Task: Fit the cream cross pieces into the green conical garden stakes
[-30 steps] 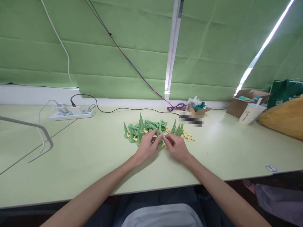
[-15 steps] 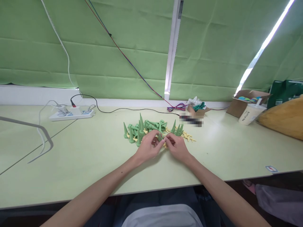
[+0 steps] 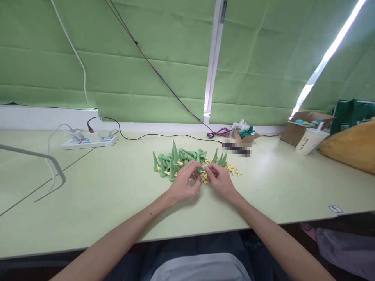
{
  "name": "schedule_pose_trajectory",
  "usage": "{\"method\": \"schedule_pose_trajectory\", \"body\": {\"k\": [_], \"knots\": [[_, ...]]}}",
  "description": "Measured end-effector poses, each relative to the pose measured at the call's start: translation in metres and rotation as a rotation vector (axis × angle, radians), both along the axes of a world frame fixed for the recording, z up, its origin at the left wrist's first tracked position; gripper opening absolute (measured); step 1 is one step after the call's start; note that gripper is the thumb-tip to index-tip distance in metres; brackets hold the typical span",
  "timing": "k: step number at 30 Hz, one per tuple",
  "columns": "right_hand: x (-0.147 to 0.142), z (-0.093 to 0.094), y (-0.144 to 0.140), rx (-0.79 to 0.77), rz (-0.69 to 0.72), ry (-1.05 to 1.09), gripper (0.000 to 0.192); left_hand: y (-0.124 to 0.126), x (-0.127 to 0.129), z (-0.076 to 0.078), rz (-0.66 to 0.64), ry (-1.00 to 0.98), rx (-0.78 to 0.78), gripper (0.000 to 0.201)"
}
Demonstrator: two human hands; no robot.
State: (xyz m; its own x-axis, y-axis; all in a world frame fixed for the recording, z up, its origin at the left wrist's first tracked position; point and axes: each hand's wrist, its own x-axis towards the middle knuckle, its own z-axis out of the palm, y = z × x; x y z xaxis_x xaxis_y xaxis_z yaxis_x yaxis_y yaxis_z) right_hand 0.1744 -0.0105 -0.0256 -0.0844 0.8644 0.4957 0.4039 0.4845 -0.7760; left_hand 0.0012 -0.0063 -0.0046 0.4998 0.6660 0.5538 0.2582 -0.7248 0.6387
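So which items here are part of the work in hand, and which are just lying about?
In use: left hand, right hand, green cone pieces, small yellow pieces.
Lying about: power strip, cardboard box, lidded cup, wire bundle, green bag.

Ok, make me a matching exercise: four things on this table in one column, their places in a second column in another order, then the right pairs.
Things:
1. power strip
2. cup
3. green spikes
4. sticker

Places:
A. table's near edge, far right
B. far left, near the wall, with plugs in it
C. table's middle, just beyond both hands
D. far right, in front of a cardboard box

Pairs: 1-B, 2-D, 3-C, 4-A
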Motion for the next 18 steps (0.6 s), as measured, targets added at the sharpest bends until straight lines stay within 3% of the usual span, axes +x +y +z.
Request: {"method": "schedule_pose_trajectory", "body": {"k": [10,18], "knots": [[-0.0004,-0.0001,-0.0013,-0.003,0.026,0.093,0.028,0.0022,0.0026,-0.0039,-0.005,-0.043,-0.084,0.023],[-0.0006,0.0013,-0.0023,0.032,0.003,0.147,0.029,0.0025,0.0035,-0.0012,0.156,-0.068,-0.092,0.013]]}}
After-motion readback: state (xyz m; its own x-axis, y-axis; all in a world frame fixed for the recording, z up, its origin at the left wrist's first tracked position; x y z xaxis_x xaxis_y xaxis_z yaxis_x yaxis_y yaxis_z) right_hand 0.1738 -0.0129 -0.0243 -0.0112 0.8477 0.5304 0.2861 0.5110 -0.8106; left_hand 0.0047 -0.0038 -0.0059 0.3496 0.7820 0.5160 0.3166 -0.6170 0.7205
